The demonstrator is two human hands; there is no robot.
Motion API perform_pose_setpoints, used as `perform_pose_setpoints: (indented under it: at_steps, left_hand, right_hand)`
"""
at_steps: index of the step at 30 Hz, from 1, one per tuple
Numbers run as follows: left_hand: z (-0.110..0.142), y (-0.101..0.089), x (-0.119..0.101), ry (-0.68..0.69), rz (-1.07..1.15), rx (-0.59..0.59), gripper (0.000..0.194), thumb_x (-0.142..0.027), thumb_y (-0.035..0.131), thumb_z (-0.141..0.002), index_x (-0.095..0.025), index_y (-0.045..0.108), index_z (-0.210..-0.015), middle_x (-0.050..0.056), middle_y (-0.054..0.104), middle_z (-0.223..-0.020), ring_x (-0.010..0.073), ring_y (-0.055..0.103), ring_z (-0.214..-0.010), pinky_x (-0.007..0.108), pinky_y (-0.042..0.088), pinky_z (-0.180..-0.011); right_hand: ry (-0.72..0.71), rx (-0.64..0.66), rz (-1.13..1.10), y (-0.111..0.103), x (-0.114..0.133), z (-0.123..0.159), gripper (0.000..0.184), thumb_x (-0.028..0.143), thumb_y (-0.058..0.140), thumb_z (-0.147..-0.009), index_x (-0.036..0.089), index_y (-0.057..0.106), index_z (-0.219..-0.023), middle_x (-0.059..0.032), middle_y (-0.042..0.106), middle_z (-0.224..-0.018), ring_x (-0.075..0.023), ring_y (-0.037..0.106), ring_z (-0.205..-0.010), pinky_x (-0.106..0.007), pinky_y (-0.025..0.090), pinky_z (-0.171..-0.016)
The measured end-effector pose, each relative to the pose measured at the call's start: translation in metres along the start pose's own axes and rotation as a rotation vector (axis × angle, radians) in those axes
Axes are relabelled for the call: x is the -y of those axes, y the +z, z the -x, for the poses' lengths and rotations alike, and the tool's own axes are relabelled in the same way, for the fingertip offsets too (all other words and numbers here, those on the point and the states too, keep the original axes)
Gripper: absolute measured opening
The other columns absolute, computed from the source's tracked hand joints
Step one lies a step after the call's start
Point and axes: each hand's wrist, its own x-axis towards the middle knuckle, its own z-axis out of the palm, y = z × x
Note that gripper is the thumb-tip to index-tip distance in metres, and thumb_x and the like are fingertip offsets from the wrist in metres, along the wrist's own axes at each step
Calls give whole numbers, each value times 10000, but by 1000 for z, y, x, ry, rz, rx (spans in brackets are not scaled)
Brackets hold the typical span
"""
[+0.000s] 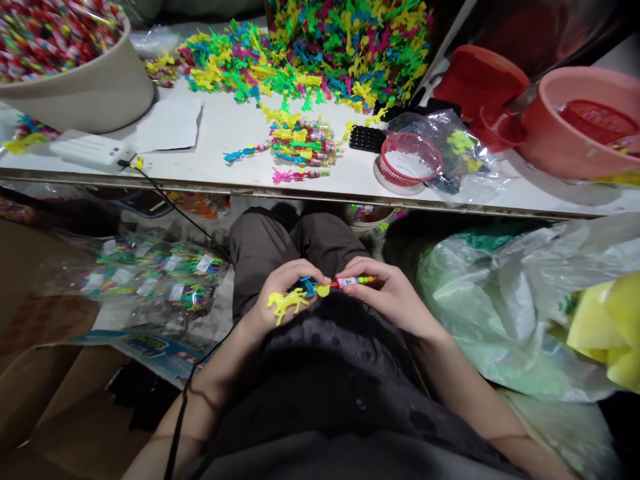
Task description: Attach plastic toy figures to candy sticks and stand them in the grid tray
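Note:
Above my lap, my left hand (275, 281) is closed in a pinch on a yellow plastic horse figure (287, 305), which lies across its fingers. A blue plastic figure (309, 287) shows behind it, partly hidden by the fingers. My right hand (395, 297) grips a short multicoloured stick (350, 282) with a printed band and an orange end. Its red end meets the yellow round piece at my left fingertips; whether the two are joined I cannot tell. On the table, several similar sticks with figures (303, 143) lie in a bundle.
A heap of plastic figures (350, 47) covers the back of the white table (225, 123). A beige tub (95, 93) of sticks stands left, near a white power bank (90, 148) with a cable. Right are a red basket (410, 160) and a pink tub (550, 133). Plastic bags (500, 300) lie beside me.

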Motion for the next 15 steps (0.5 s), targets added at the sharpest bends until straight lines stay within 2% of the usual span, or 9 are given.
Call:
perform_pose_setpoints:
  at_steps: [5, 9, 12, 15]
  left_hand:
    - [1, -7, -2, 98, -26, 126, 258, -393, 510, -806, -205, 582, -967, 60, 645, -873, 157, 561, -774, 285, 422, -720]
    - [-2, -8, -4, 168, -95, 163, 329, -455, 418, -845, -203, 575, -988, 66, 655, -899, 156, 573, -799, 296, 396, -755]
    - [-4, -7, -5, 190, -167, 206, 314, -419, 378, -875, -195, 573, -977, 68, 659, -895, 146, 587, -804, 292, 380, -753]
    - [-3, -8, -6, 245, -259, 221, 228, -310, 394, -892, -197, 565, -992, 61, 659, -907, 127, 588, -809, 278, 370, -739]
  right_hand:
    - [141, 55, -70, 1, 1, 2, 148, 306, 652, -734, 184, 662, -819, -16, 615, -801, -103, 540, -669, -201, 399, -559]
    - [253, 79, -133, 0, -2, 4, 216, 365, 659, -721, 176, 663, -824, 2, 592, -706, -59, 431, -500, -189, 314, -444]
    - [296, 88, -171, -1, -7, 4, 240, 384, 658, -718, 172, 660, -830, 19, 554, -609, -60, 408, -473, -188, 297, -424]
    - [345, 107, -242, -2, -11, 4, 242, 389, 656, -716, 172, 658, -822, 38, 507, -524, -64, 408, -458, -183, 304, -417]
